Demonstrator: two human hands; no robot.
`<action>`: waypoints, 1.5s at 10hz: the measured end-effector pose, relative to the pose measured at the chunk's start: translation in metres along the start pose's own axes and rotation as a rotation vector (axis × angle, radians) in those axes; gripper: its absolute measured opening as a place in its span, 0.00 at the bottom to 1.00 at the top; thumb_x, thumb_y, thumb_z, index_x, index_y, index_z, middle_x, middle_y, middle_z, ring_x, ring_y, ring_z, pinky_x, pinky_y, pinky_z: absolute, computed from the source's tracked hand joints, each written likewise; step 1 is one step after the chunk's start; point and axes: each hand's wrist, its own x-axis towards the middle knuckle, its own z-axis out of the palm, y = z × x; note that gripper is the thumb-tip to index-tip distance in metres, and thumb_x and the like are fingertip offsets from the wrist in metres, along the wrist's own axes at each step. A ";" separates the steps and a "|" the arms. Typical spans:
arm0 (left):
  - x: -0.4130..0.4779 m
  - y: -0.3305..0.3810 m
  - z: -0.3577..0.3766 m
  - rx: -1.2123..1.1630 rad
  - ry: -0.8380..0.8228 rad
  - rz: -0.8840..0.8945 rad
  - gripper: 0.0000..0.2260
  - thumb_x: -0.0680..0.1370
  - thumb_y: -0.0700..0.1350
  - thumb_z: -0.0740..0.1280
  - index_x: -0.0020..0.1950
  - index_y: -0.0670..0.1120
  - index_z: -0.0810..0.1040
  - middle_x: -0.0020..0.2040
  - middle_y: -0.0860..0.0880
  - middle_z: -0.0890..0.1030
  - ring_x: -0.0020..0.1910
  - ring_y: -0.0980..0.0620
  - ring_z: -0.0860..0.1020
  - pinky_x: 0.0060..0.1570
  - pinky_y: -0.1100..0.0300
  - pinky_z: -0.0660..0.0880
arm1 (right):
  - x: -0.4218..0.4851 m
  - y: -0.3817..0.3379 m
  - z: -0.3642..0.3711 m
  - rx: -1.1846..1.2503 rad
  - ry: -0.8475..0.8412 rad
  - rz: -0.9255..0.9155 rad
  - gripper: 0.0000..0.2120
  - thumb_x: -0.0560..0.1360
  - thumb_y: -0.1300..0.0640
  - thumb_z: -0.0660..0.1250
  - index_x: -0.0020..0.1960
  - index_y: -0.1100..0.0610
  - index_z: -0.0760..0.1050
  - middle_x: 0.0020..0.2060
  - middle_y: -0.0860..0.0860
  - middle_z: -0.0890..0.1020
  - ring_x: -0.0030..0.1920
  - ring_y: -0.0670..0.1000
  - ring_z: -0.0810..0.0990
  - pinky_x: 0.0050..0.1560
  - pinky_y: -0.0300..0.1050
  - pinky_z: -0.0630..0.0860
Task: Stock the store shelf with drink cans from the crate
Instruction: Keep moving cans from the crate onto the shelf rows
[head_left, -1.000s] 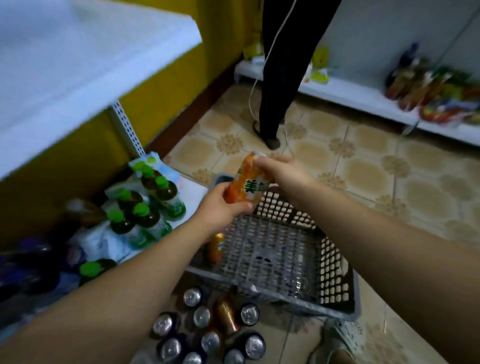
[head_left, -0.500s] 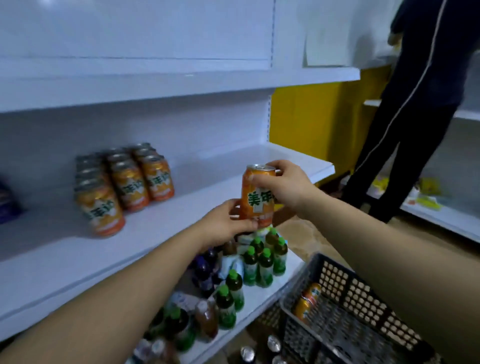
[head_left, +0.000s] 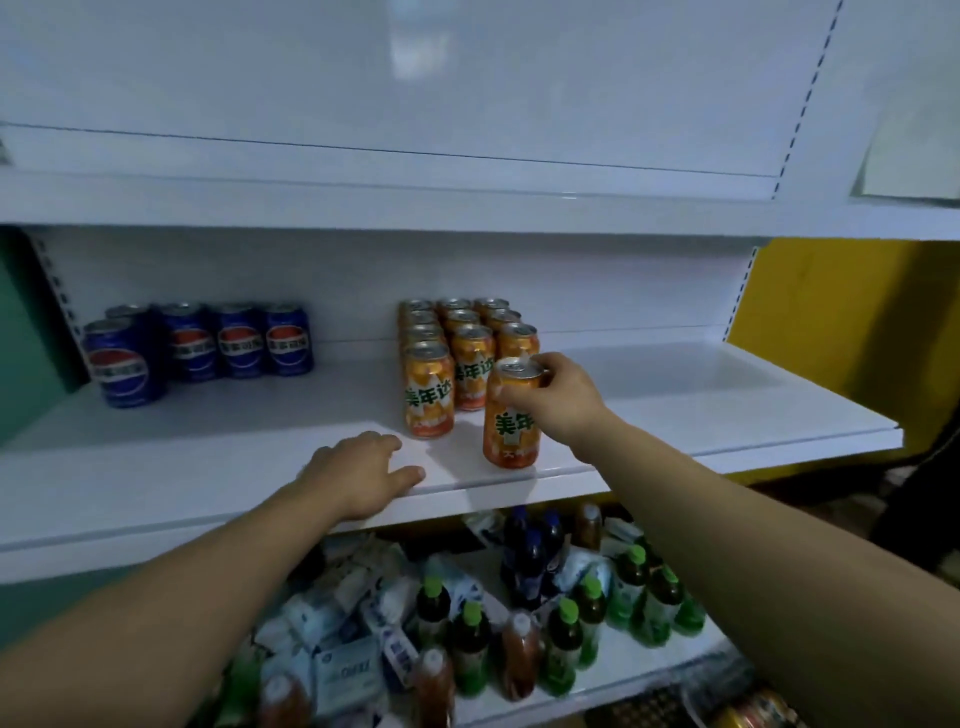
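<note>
My right hand (head_left: 557, 399) grips the top of an orange drink can (head_left: 510, 422) that stands upright on the white middle shelf (head_left: 701, 400), near its front edge. Just behind and left of it stand several orange cans in rows (head_left: 457, 353). My left hand (head_left: 358, 470) rests flat on the shelf's front edge, fingers spread, holding nothing. The crate (head_left: 649, 712) shows only as a dark corner at the bottom right, with an orange can (head_left: 753, 714) lying in it.
Several blue cola cans (head_left: 208, 343) stand at the shelf's left. The lower shelf (head_left: 623, 670) carries green-capped tea bottles (head_left: 571, 634), dark bottles and white packets. An upper shelf (head_left: 467, 208) overhangs. A person's dark leg (head_left: 924, 499) is at the right.
The view swung from the crate up to the shelf. The orange can went from both hands onto the shelf; my left hand let go and now rests on the shelf edge.
</note>
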 end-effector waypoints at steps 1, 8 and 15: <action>0.005 -0.016 0.007 0.078 -0.064 -0.085 0.34 0.76 0.70 0.50 0.77 0.54 0.56 0.78 0.50 0.55 0.75 0.48 0.57 0.71 0.42 0.53 | 0.012 0.007 0.012 -0.003 -0.021 -0.022 0.23 0.71 0.56 0.74 0.62 0.48 0.69 0.50 0.46 0.75 0.51 0.50 0.76 0.49 0.44 0.72; 0.010 -0.023 0.029 0.192 -0.008 -0.071 0.34 0.75 0.70 0.42 0.78 0.56 0.47 0.79 0.53 0.45 0.78 0.50 0.43 0.72 0.37 0.45 | 0.067 0.036 0.040 -0.147 -0.013 -0.159 0.27 0.75 0.48 0.69 0.71 0.47 0.65 0.63 0.48 0.77 0.62 0.52 0.76 0.61 0.51 0.74; 0.010 -0.024 0.029 0.174 0.011 -0.053 0.35 0.75 0.71 0.43 0.78 0.56 0.48 0.79 0.51 0.47 0.78 0.49 0.44 0.72 0.36 0.44 | 0.070 0.041 0.047 -0.185 0.022 -0.077 0.40 0.70 0.54 0.75 0.73 0.44 0.55 0.64 0.49 0.75 0.63 0.53 0.75 0.63 0.53 0.73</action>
